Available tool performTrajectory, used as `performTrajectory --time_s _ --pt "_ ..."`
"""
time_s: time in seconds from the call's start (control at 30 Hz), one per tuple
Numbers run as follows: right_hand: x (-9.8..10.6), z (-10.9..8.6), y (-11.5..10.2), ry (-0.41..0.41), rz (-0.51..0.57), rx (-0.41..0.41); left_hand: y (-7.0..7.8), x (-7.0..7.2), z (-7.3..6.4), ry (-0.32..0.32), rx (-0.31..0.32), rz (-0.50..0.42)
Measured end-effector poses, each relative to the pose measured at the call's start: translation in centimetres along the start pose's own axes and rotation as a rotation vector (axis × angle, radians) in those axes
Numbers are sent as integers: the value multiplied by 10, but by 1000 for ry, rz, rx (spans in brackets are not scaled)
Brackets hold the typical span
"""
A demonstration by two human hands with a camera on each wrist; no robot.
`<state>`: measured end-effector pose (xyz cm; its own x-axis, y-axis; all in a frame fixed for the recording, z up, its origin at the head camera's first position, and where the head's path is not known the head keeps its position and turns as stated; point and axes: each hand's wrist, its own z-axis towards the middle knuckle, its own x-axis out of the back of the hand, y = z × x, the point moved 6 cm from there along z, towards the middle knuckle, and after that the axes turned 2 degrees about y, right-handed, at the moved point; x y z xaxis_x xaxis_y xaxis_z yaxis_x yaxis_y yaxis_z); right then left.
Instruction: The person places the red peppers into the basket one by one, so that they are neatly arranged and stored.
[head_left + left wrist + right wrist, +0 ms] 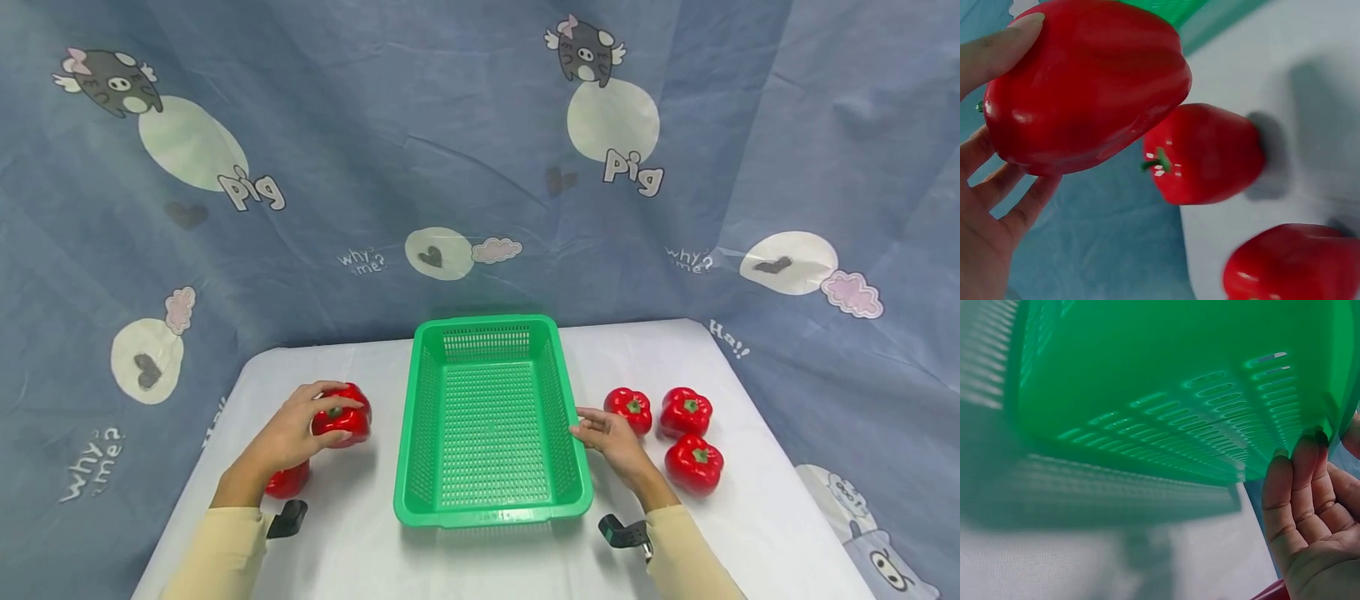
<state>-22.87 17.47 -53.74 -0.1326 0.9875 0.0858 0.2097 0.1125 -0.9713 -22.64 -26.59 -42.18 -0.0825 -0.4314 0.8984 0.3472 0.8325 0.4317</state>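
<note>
My left hand [294, 427] grips a red bell pepper [354, 423] above the left part of the table, thumb on one side and fingers on the other. In the left wrist view this bell pepper fills the upper left, its green stem near the palm. Two more red peppers lie beyond it, a nearer one [1207, 153] and a lower one [1297, 262]. A green plastic basket [491, 515] with slotted walls and nothing inside stands mid-table. At its right side my right hand [611, 439] pinches the rim, fingertips under the edge against the outer wall.
Three red bell peppers, one [628, 410] nearest the basket, one [686, 412] farther right and one [694, 465] in front, sit on the white table [495, 571]. A blue printed cloth [480, 192] hangs behind and beside the table.
</note>
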Motion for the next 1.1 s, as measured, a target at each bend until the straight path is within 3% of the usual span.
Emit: performTrajectory --time_s 0.33,0.6,0.8,1.1 --pt "2 3 4 16 -7 -21 12 14 25 14 -37 -12" --pt "2 1 -2 -11 12 -8 32 19 55 4 -41 -36" --pt "2 1 -3 -14 -18 -18 44 15 76 -7 -25 -78" --pt "2 2 -3 -8 -17 -22 57 2 105 -19 -64 -117"
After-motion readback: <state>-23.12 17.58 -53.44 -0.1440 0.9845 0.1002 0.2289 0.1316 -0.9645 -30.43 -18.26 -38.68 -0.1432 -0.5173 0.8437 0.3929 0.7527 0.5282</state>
